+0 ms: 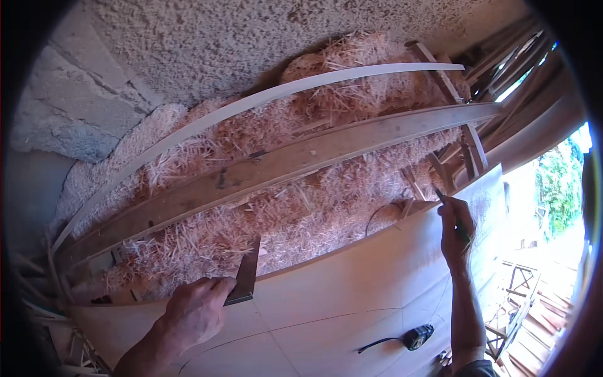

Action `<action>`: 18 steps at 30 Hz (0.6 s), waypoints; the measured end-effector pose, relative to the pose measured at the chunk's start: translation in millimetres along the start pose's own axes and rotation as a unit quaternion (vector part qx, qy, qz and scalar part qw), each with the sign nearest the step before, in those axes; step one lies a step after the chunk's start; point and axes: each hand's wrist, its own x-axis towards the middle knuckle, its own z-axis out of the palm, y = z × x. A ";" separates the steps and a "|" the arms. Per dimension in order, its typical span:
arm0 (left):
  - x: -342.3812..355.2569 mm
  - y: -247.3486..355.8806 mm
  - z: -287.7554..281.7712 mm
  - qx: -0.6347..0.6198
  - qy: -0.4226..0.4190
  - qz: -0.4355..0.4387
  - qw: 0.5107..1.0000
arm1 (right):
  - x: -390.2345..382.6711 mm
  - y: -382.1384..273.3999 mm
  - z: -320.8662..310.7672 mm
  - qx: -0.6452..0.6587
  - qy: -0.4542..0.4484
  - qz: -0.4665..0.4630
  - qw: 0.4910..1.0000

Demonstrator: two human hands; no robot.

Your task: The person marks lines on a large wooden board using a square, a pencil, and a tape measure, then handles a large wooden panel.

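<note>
Try square [250, 270]: grasped in left hand [198, 308] across panel edge [326, 256], presumably for alignment. Gripping pencil [439, 194] in right hand [455, 227], point forward.

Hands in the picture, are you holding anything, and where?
The left hand holds a dark flat tool by its lower end. The right hand holds a thin pencil-like stick around its middle, its tip poking out.

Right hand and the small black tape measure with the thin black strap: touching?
Apart. The head view shows the pale wooden panel between the right hand and the tape measure, which lies lower and further left.
</note>
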 end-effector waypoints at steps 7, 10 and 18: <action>79.7 59.1 4.2 0.009 -0.036 0.047 0.998 | -13.9 92.2 -29.1 0.071 0.107 0.092 0.987; 111.1 82.8 4.4 -0.025 -0.042 0.047 0.998 | -12.2 96.3 -34.6 0.026 0.104 0.065 0.992; 161.9 116.9 15.4 -0.021 -0.062 0.067 0.996 | -10.1 92.6 -43.6 0.053 0.078 0.080 0.992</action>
